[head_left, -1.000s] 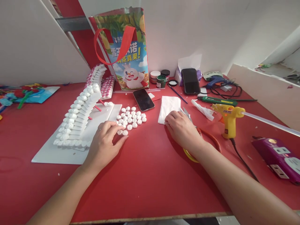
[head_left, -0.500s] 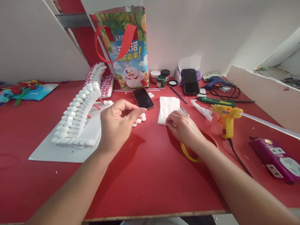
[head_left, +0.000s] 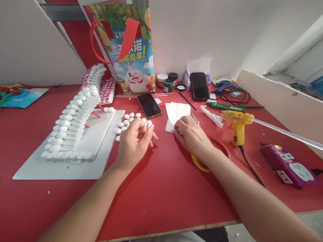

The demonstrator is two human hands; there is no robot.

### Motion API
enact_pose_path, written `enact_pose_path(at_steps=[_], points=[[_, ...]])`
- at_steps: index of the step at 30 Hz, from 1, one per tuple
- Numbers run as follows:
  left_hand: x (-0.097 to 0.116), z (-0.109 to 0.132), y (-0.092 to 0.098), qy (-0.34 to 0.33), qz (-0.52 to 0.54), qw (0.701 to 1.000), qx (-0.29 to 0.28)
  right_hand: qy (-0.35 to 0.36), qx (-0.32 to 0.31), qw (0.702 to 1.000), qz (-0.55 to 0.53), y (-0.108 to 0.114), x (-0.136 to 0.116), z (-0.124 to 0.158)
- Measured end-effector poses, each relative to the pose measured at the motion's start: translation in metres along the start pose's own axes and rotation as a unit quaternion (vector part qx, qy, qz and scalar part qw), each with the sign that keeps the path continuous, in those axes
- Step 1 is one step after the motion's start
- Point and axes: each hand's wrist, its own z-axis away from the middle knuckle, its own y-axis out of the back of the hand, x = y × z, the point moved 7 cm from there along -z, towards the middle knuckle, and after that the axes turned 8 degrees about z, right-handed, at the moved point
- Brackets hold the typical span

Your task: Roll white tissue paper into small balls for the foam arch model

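Observation:
My left hand rests on the red table with its fingers curled in, right over a cluster of small white rosettes; whether it holds one is hidden. My right hand lies knuckles up on the lower corner of a white tissue sheet, fingers bent and pressed onto it. Scissors with red and yellow handles lie under my right wrist. Left of the rosettes stands a stepped white foam model on a white board.
A yellow glue gun with a long glue stick stands to the right, near a purple power strip. Two phones, paint jars, a printed bag, a blue glue gun and cables sit at the back.
My left hand lifted from the rosettes, rose with fingers pinched, then came back down curled beside them. The right hand stayed on the tissue. The view shifted slightly.

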Motion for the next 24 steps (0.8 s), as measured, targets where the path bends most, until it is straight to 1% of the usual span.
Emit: enact_pose_path(at_steps=[2,4,6,7,8,9,10,12,13,14,15,16,17,18,19,20,21,22,23,24], points=[[-0.001,0.001,-0.001,0.003,0.002,1.0,-0.009,-0.006,-0.003,1.0,-0.021,-0.001,0.001,0.0],[-0.004,0.001,-0.001,0.016,0.025,1.0,-0.01,-0.022,0.018,0.997,-0.071,0.002,0.005,0.0],[-0.005,-0.001,0.001,0.022,0.051,0.998,-0.009,-0.041,0.073,0.984,-0.156,0.013,0.013,0.0],[-0.005,-0.002,0.001,0.024,0.064,0.998,-0.009,-0.052,0.105,0.969,-0.219,0.02,0.018,0.001],[-0.006,-0.003,0.001,0.028,0.076,0.997,-0.011,-0.063,0.133,0.944,-0.297,0.027,0.024,0.002],[-0.007,-0.004,0.001,0.035,0.089,0.995,-0.011,-0.077,0.15,0.908,-0.385,0.031,0.029,0.003],[-0.009,-0.006,0.001,0.046,0.108,0.993,-0.008,-0.091,0.149,0.862,-0.476,0.034,0.033,0.004],[-0.014,-0.009,0.0,0.076,0.167,0.983,-0.003,-0.118,0.1,0.758,-0.634,0.031,0.033,0.004],[-0.017,-0.01,-0.001,0.093,0.209,0.974,0.002,-0.128,0.07,0.712,-0.687,0.029,0.03,0.004],[-0.02,-0.011,-0.002,0.112,0.254,0.961,0.005,-0.137,0.05,0.676,-0.723,0.028,0.028,0.005],[-0.022,-0.012,-0.003,0.133,0.299,0.945,0.007,-0.148,0.042,0.649,-0.745,0.026,0.026,0.005],[-0.025,-0.012,-0.004,0.154,0.337,0.929,0.008,-0.161,0.048,0.631,-0.757,0.026,0.027,0.006],[-0.026,-0.012,-0.004,0.172,0.367,0.914,0.01,-0.179,0.066,0.622,-0.76,0.025,0.029,0.007],[-0.027,-0.012,-0.004,0.187,0.39,0.902,0.017,-0.2,0.086,0.621,-0.753,0.025,0.033,0.008],[-0.027,-0.012,-0.003,0.198,0.405,0.892,0.023,-0.222,0.104,0.626,-0.74,0.024,0.037,0.009],[-0.027,-0.012,-0.002,0.204,0.414,0.886,0.027,-0.243,0.114,0.64,-0.72,0.023,0.041,0.01],[-0.025,-0.012,-0.001,0.206,0.419,0.884,0.027,-0.259,0.118,0.663,-0.692,0.023,0.045,0.012],[-0.023,-0.012,-0.001,0.206,0.418,0.885,0.02,-0.27,0.12,0.695,-0.656,0.024,0.049,0.013],[-0.021,-0.012,-0.002,0.205,0.414,0.887,0.006,-0.276,0.122,0.735,-0.608,0.026,0.052,0.014],[-0.019,-0.011,-0.004,0.206,0.41,0.889,-0.014,-0.275,0.128,0.781,-0.546,0.031,0.055,0.015]])
